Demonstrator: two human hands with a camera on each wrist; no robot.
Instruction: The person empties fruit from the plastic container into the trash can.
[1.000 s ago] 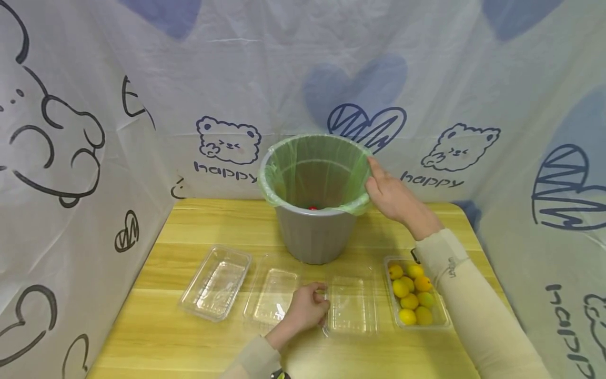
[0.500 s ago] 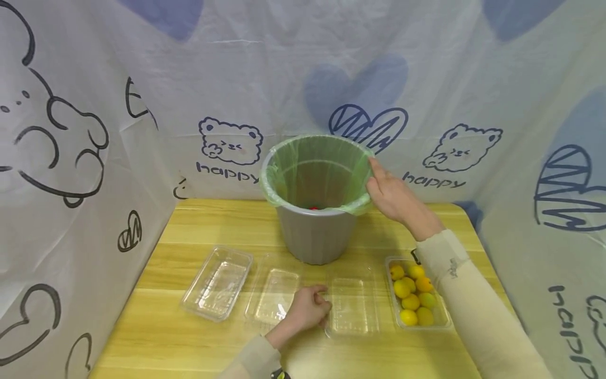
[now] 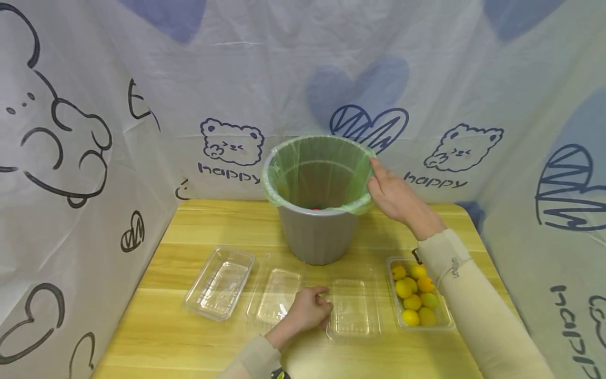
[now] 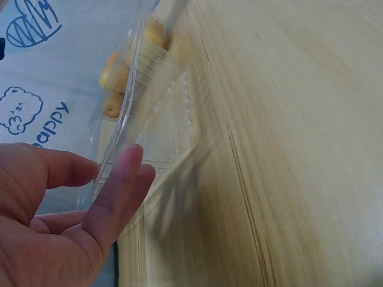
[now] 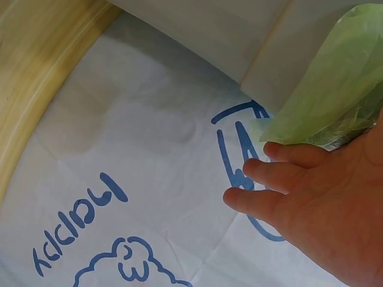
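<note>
My left hand point(image 3: 307, 310) pinches the left rim of a clear plastic container point(image 3: 352, 310); the left wrist view shows that rim point(image 4: 122, 116) between the thumb and fingers. A grey trash bin point(image 3: 317, 237), lined with a green bag point(image 3: 326, 179), stands at the back middle of the table. At its right rim rests my right hand point(image 3: 393, 197). In the right wrist view several fingers point(image 5: 257, 203) reach out fairly straight beside the hanging bag edge; the thumb is hidden there. Something small and red point(image 3: 315, 208) shows inside the bin.
Two more clear containers, one at far left point(image 3: 220, 284) and one left of centre point(image 3: 276, 295), lie on the wooden table point(image 3: 156, 337). A container of yellow-orange fruits point(image 3: 412, 301) sits at right, partly beneath my right forearm. Printed white cloth point(image 3: 293, 79) encloses the table.
The head view has shifted slightly, moving the scene a little to the right. Both hands keep their places on the container and the bin.
</note>
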